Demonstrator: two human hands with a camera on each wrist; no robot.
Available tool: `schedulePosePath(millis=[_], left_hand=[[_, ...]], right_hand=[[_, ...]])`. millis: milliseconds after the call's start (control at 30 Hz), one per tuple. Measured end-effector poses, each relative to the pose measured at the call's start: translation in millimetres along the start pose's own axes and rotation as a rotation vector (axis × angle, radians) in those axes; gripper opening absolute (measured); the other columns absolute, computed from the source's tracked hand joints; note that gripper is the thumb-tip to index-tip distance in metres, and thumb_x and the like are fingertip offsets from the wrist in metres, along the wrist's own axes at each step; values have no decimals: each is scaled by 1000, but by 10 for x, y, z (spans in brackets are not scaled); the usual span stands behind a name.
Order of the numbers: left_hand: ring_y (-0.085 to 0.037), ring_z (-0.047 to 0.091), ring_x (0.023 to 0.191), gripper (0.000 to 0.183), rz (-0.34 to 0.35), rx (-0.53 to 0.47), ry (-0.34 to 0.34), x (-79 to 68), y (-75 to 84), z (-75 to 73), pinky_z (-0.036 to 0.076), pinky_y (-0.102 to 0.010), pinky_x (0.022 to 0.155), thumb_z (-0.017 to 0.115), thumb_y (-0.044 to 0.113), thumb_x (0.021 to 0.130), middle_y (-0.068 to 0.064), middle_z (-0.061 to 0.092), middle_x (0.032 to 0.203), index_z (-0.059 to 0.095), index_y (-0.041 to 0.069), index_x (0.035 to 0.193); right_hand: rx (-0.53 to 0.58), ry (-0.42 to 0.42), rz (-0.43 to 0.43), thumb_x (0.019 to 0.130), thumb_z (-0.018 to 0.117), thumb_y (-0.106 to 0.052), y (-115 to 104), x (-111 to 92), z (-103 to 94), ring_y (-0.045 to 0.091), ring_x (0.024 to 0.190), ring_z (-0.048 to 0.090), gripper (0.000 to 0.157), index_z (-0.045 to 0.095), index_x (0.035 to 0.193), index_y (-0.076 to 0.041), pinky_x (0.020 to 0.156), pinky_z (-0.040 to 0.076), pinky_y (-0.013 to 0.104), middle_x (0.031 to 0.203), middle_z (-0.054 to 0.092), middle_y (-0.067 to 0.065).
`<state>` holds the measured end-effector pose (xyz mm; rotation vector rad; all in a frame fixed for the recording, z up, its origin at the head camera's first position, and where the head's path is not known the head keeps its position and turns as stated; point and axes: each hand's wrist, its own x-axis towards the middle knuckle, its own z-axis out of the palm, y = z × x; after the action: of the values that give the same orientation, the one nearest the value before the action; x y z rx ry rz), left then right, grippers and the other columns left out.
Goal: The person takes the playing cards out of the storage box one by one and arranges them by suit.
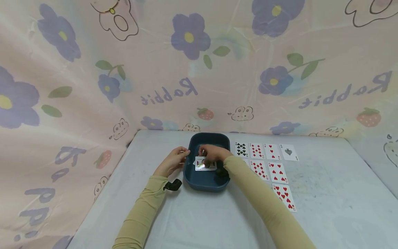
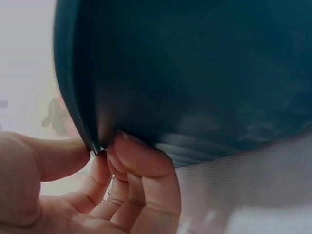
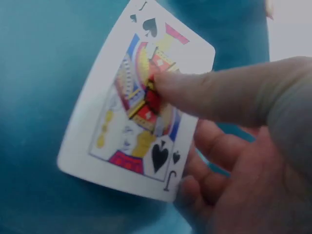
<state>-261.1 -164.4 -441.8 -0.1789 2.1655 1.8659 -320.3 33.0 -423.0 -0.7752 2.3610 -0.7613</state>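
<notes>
A dark blue plastic tray [image 1: 205, 187] with rounded corners stands on the table. My left hand [image 1: 172, 162] pinches its left rim; the left wrist view shows the thumb [image 2: 66, 157] outside and the curled fingers [image 2: 146, 163] on the other side of the tray wall [image 2: 195, 73]. Over the tray's inside, my right hand [image 1: 214, 153] holds a jack of spades playing card [image 3: 109, 131]. Its thumb [image 3: 209, 97] lies across the face, with the other fingers partly hidden beneath. In the head view, a white edge shows just left of this card [image 1: 200, 167].
Right of the tray, face-up cards lie in rows: a clubs card [image 1: 240, 149], a diamonds card [image 1: 256, 151], a hearts card [image 1: 272, 151] and an ace of spades [image 1: 289, 152] at the back. My right sleeve [image 1: 261, 200] covers part of the nearer rows. A patterned curtain [image 1: 217, 86] hangs behind.
</notes>
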Motion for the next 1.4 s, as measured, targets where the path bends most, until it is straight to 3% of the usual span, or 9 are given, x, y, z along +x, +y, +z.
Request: schedulePosePath(millis=[133, 267, 433, 500, 700, 967, 1167, 1400], left_hand=[[-25, 58, 87, 33, -16, 3, -18, -11, 32, -12, 46, -28, 63, 52, 23, 100, -22, 60, 109, 49, -3, 121], [-27, 57, 90, 31, -17, 12, -28, -171, 170, 16, 46, -29, 67, 50, 19, 101, -22, 59, 108, 47, -5, 120], [-21, 57, 82, 30, -1, 11, -12, -98, 82, 11, 45, -28, 65, 52, 22, 100, -17, 60, 100, 49, -3, 118], [-18, 56, 78, 30, 3, 9, -3, -9, 3, -6, 45, -28, 63, 53, 23, 100, -14, 61, 97, 50, -1, 117], [-17, 55, 75, 25, 6, 15, 10, 0, 6, -2, 45, -27, 62, 54, 22, 99, -11, 60, 91, 53, 1, 113], [-17, 54, 74, 18, -9, 2, 21, -9, 14, 10, 44, -27, 60, 55, 22, 99, -11, 58, 90, 53, 6, 106], [-19, 54, 77, 23, 5, 13, 13, -12, 18, 17, 44, -26, 61, 54, 21, 99, -10, 58, 90, 52, 2, 110], [-19, 52, 77, 24, -3, 26, 14, -12, 24, 21, 43, -27, 61, 54, 22, 99, -9, 56, 89, 52, 2, 112]], right_hand=[[-47, 25, -40, 82, 69, 4, -33, -37, -51, 20, 86, 55, 21, 59, 97, -6, 75, 48, 31, 96, 59, 6], [-35, 57, -90, 83, 68, 5, -73, -122, -121, 19, 82, 53, 18, 58, 95, -5, 71, 46, 30, 91, 57, 5], [4, 144, -171, 85, 66, 5, -109, -290, -239, 20, 81, 51, 15, 58, 95, -2, 74, 44, 32, 88, 56, 7], [35, 182, -194, 86, 64, 5, -90, -356, -295, 20, 82, 51, 14, 57, 95, -2, 76, 44, 33, 88, 57, 7], [215, 279, -230, 89, 61, 5, 5, -648, -504, 24, 84, 52, 12, 55, 98, 0, 76, 44, 36, 89, 56, 11], [333, 383, -207, 90, 62, 1, 265, -1094, -699, 28, 89, 54, 13, 55, 101, 3, 78, 45, 42, 97, 55, 16], [429, 406, -173, 93, 59, -3, 521, -1473, -770, 24, 90, 56, 17, 50, 106, 6, 83, 46, 38, 98, 54, 17], [471, 468, -111, 95, 59, -10, 873, -1906, -830, 16, 83, 54, 25, 46, 110, 5, 75, 46, 33, 97, 53, 10]])
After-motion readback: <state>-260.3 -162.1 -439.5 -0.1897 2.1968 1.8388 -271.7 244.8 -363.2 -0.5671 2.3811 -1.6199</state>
